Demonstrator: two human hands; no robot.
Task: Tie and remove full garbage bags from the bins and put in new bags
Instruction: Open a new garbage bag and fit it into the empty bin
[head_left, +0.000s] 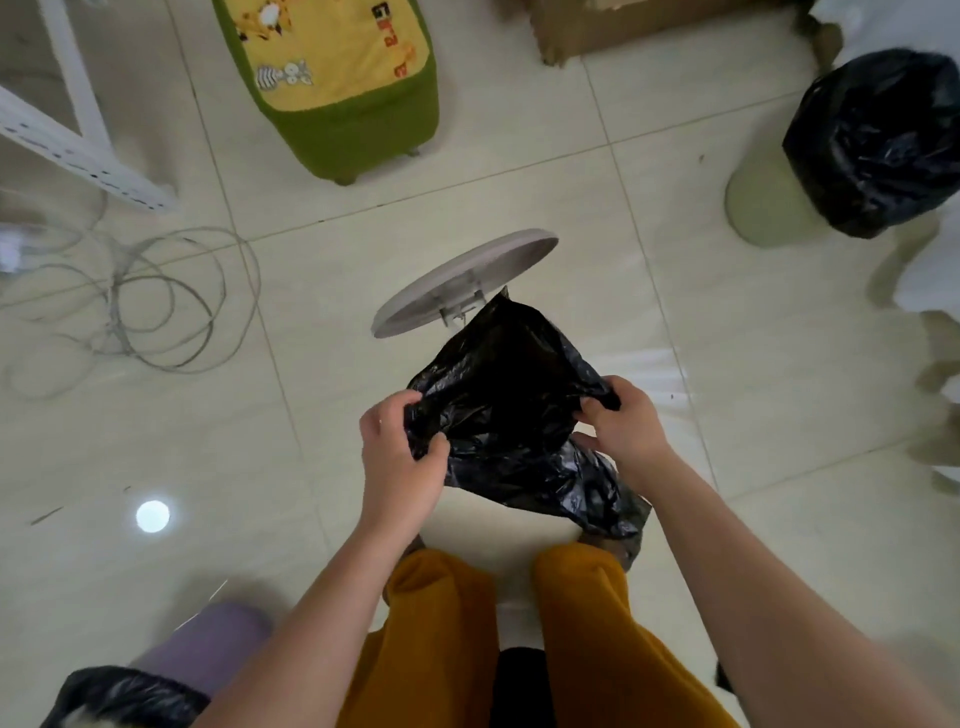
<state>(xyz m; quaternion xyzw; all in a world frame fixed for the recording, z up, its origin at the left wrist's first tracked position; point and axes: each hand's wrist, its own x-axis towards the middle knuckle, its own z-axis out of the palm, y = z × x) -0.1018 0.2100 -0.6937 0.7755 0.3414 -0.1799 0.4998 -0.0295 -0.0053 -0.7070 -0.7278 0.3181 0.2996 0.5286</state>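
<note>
Black garbage bag: left grip and right grip each pinching its crumpled edge. Raised bin lid just behind; green stool well beyond.

A crumpled black garbage bag is held up over an open-lidded bin, gripped at its edges by the left hand and right hand; its lower end hangs down
</note>
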